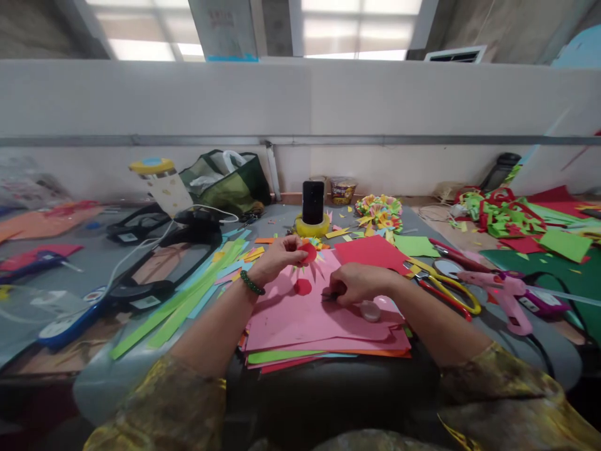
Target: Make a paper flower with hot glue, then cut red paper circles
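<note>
My left hand (280, 258), with a green bead bracelet at the wrist, pinches a red paper circle (308, 252) above a stack of pink paper (286, 329). Another red paper circle (303, 287) lies flat on the top sheet, just below. Closed low over the right part of the stack, my right hand (355, 283) has a small dark tool (328, 295) at its fingertips; most of it is hidden, so its kind is unclear. Beside that hand sits a small round pale disc (370, 311). A red sheet (370, 254) lies behind it.
Yellow-handled scissors (462, 294) and a pink glue gun (511, 291) lie at the right. Green paper strips (188, 300) spread to the left. A phone (313, 202) stands upright at the back, near a paper flower ball (380, 213) and a snack cup (342, 190).
</note>
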`<state>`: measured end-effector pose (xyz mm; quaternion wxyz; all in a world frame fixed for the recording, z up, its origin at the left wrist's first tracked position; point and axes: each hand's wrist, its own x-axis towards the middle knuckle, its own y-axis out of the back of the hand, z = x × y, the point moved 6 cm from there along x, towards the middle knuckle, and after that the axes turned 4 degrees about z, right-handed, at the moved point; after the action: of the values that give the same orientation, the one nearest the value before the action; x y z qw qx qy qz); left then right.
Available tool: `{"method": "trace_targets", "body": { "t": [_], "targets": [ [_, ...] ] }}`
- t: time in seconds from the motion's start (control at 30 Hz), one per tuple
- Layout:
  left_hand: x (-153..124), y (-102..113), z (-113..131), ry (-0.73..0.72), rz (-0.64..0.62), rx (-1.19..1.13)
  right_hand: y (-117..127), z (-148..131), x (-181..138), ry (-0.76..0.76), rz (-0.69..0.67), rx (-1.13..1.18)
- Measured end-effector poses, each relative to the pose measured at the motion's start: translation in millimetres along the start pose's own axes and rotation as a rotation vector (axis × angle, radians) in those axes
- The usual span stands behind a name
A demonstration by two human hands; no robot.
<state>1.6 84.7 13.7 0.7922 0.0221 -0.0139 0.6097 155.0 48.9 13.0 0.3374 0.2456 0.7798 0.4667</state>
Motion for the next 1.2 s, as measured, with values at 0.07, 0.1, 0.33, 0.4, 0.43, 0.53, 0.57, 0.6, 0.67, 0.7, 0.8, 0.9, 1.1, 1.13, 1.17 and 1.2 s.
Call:
{"method": "trace_targets", "body": {
  "t": [0.07,0.1,0.33,0.4,0.43,0.53,0.57,0.6,0.67,0.7,0.8,0.9,1.1,1.13,1.17,1.2],
  "targets": [
    [-0.6,-2.4,-0.9,-0.001,-0.005,0.019,5.5,3.0,-1.6,0.023,0.058,0.022],
    [-1.1,-4.0,-1.3,0.001,-0.012,0.029,9.0,5.4,-3.1,0.035,0.081,0.065],
    [-6.7,-13.0,3.0,-0.018,-0.058,0.066,41.7,32.1,-11.0,-0.038,0.424,0.721],
    [-8.6,-18.0,4.2,-0.022,-0.088,0.075,44.7,32.6,-8.5,-0.058,0.561,0.705],
    [-9.4,-21.3,4.3,-0.023,-0.111,0.082,43.8,30.5,-6.0,-0.049,0.600,0.689],
    [-11.0,-30.5,3.0,-0.031,-0.172,0.097,34.0,23.5,3.9,-0.007,0.600,0.699],
    [-11.1,-32.2,2.3,-0.035,-0.175,0.095,30.9,22.4,6.1,-0.002,0.597,0.710],
    [-11.0,-32.9,1.5,-0.035,-0.165,0.086,28.4,21.8,7.5,-0.003,0.598,0.714],
    [-10.6,-32.4,-0.5,-0.029,-0.129,0.057,26.0,21.2,8.1,-0.010,0.607,0.699],
    [-10.4,-31.7,-1.4,-0.026,-0.109,0.039,25.8,20.9,7.7,-0.013,0.610,0.686],
    [-10.1,-28.5,-2.5,-0.036,-0.045,-0.007,28.3,21.5,5.3,-0.019,0.590,0.635],
    [-9.3,-24.7,-2.7,-0.055,0.016,-0.031,31.8,28.8,2.2,-0.061,0.523,0.513],
    [-6.7,-19.2,-10.7,0.033,0.097,-0.158,33.1,33.2,-1.9,-0.011,0.438,0.524],
    [-6.5,-19.0,-11.4,0.041,0.101,-0.177,32.6,30.1,-2.0,0.010,0.441,0.545],
    [-6.4,-18.8,-11.9,0.047,0.104,-0.192,32.4,26.8,-2.2,0.025,0.456,0.557],
    [-6.4,-18.9,-12.2,0.052,0.104,-0.202,32.5,23.7,-2.3,0.034,0.483,0.563]
  ]
}}
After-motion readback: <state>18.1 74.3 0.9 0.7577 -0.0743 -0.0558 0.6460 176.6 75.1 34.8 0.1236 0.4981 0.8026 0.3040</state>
